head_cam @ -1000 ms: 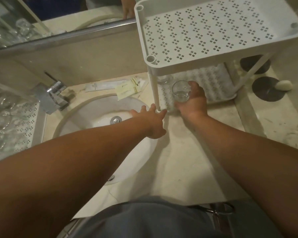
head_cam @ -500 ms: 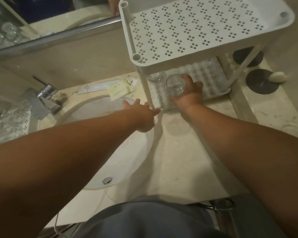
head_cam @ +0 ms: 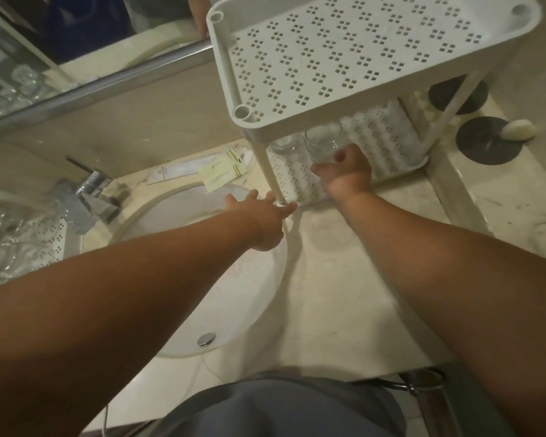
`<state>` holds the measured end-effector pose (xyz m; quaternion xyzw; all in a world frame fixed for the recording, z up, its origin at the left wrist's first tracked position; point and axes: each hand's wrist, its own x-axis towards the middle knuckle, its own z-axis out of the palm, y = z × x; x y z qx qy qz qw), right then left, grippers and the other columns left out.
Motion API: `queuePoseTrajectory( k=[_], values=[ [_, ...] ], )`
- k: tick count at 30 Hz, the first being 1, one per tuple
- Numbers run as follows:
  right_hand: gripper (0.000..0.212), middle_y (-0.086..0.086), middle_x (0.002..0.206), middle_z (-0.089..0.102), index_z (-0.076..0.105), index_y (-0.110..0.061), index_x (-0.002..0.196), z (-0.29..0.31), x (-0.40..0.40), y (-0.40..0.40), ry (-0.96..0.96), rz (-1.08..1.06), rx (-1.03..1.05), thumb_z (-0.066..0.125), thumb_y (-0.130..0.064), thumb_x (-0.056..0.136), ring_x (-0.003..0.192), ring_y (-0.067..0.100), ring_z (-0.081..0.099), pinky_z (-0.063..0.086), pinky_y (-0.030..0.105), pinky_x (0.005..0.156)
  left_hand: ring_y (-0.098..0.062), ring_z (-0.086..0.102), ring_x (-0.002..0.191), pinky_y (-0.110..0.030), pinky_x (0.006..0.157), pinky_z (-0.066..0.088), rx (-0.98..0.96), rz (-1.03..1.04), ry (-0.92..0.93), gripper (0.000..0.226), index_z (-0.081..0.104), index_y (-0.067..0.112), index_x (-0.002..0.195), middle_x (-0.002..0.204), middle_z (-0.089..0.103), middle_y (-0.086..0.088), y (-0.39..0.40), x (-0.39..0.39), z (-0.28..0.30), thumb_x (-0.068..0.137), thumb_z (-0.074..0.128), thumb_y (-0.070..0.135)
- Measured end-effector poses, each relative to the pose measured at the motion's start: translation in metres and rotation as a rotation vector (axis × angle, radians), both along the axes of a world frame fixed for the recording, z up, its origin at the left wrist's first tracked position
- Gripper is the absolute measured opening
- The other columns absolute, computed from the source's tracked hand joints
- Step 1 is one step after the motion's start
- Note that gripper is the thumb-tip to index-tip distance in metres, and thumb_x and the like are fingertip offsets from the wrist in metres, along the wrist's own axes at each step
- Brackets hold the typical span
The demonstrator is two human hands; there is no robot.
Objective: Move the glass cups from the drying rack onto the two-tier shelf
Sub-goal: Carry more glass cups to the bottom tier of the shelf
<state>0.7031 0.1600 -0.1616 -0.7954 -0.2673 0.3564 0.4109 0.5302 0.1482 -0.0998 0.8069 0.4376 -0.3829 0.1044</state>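
Under the upper tier of the two-tier shelf [head_cam: 360, 58], right hand [head_cam: 344, 175] reaches onto the lower tier [head_cam: 388, 137]. Its fingers [head_cam: 320, 168] curl round the base of a glass cup [head_cam: 323, 143]; thumb on the near side. Cup upright, mouth up, long axis roughly vertical. Whether the cup bottom already sits on the perforated tray cannot be told; it looks at or just above it. A second glass [head_cam: 286, 143] stands just beside it to the left, further under the shelf edge, close enough to knock.

Left hand [head_cam: 262, 222] lies at the foot of the front left shelf post [head_cam: 271, 171], fingers spread and fairly straight, fingertips touching the post base, holding nothing; likely steadying the shelf.

Right hand is the nearer one to the cup by far; the cup lies directly ahead of its palm, so release means opening and drawing back toward the body.

Drying rack [head_cam: 44, 244] with more glasses sits well apart at far left, past the sink [head_cam: 202, 279] and tap [head_cam: 92, 190], on the marble desk [head_cam: 344, 294].
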Motion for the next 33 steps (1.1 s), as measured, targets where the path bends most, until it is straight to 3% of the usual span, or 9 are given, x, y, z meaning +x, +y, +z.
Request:
queuePoseTrajectory(
  k=[4,7,9,12,15,19,22,28,33],
  values=[
    [0.021,-0.013,0.084,0.057,0.062,-0.022,0.085,-0.002,-0.005,-0.001,-0.021,0.062,0.028,0.08,-0.028,0.076,0.071,0.004,0.058,0.036,0.01,0.049,-0.032,0.0,0.154,-0.071,0.114,0.012,-0.001,-0.008,0.012,0.072,-0.004,0.051,0.154,0.169,0.0,0.001,-0.001,0.001,0.003,0.101,0.041,0.033],
    [0.017,-0.007,0.1,0.061,0.062,-0.022,0.089,-0.006,-0.005,-0.002,-0.024,0.076,0.084,0.076,-0.018,0.08,0.085,0.008,0.061,0.041,0.009,0.059,-0.032,-0.002,0.154,-0.071,0.114,0.01,-0.007,-0.013,0.031,0.079,-0.005,0.051,0.154,0.168,-0.001,0.0,-0.001,0.003,0.006,0.098,0.042,0.02],
    [0.021,0.001,0.114,0.063,0.064,-0.02,0.098,-0.007,-0.005,-0.001,-0.061,0.121,0.112,0.074,-0.011,0.082,0.095,0.01,0.063,0.047,0.012,0.069,-0.031,-0.002,0.154,-0.071,0.115,0.009,-0.016,-0.011,0.036,0.082,-0.005,0.05,0.154,0.168,-0.002,0.0,0.0,0.004,0.008,0.096,0.041,0.016],
    [0.032,0.007,0.128,0.058,0.063,-0.011,0.116,-0.01,-0.006,0.004,-0.173,0.222,0.103,0.07,-0.007,0.085,0.11,0.018,0.062,0.053,0.028,0.092,-0.032,-0.002,0.154,-0.072,0.114,0.01,-0.022,-0.013,0.044,0.084,-0.005,0.049,0.155,0.169,-0.001,-0.001,-0.001,0.006,0.01,0.094,0.04,0.013],
    [0.04,0.006,0.142,0.044,0.056,-0.014,0.126,-0.013,-0.008,0.007,-0.234,0.304,0.073,0.066,-0.01,0.088,0.121,0.024,0.054,0.048,0.037,0.101,-0.033,-0.001,0.154,-0.072,0.114,0.011,-0.012,-0.031,0.059,0.087,-0.006,0.048,0.155,0.169,-0.001,-0.001,-0.002,0.006,0.008,0.092,0.041,0.011],
    [0.056,0.002,0.16,0.02,0.043,-0.024,0.141,-0.013,-0.012,0.012,-0.305,0.385,0.0,0.064,-0.014,0.09,0.143,0.026,0.03,0.036,0.036,0.113,-0.034,0.0,0.154,-0.072,0.114,0.011,-0.014,-0.039,0.064,0.088,-0.007,0.048,0.155,0.169,-0.002,-0.002,0.0,0.005,0.009,0.091,0.04,0.01],
    [0.061,0.001,0.163,0.01,0.038,-0.027,0.144,-0.01,-0.011,0.014,-0.328,0.409,-0.023,0.063,-0.014,0.091,0.147,0.026,0.023,0.033,0.032,0.111,-0.033,0.0,0.154,-0.071,0.114,0.011,-0.019,-0.03,0.057,0.087,-0.007,0.05,0.154,0.168,-0.001,-0.001,0.0,0.004,0.008,0.092,0.04,0.01],
    [0.073,0.0,0.164,-0.002,0.027,-0.04,0.148,-0.011,-0.011,0.016,-0.355,0.473,-0.05,0.062,-0.013,0.09,0.145,0.029,0.027,0.042,0.039,0.108,-0.033,0.002,0.154,-0.071,0.114,0.012,-0.019,-0.02,0.045,0.087,-0.006,0.049,0.154,0.168,-0.001,-0.002,0.0,0.004,0.007,0.092,0.041,0.01],
    [0.077,0.001,0.164,-0.005,0.023,-0.04,0.151,-0.012,-0.008,0.021,-0.392,0.518,-0.058,0.064,-0.017,0.09,0.145,0.029,0.028,0.04,0.038,0.107,-0.033,0.002,0.154,-0.071,0.114,0.013,-0.017,-0.018,0.038,0.087,-0.005,0.049,0.155,0.168,-0.002,-0.002,-0.001,0.002,0.005,0.093,0.041,0.01]
  ],
)
